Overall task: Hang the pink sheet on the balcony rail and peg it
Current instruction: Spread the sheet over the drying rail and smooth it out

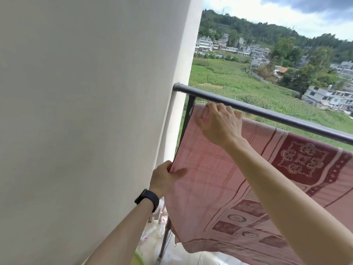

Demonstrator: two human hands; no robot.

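Already the pink sheet (219, 178) is draped over the balcony rail (267, 113). Its top corner is pinched at the rail by the right hand (219, 123), while its side edge below is clamped by the left hand (164, 178), seemingly to pull it flat; no peg is seen.

light: bright overcast daylight | shadows: soft | edges: wide-angle bowing | focus: mild softness throughout
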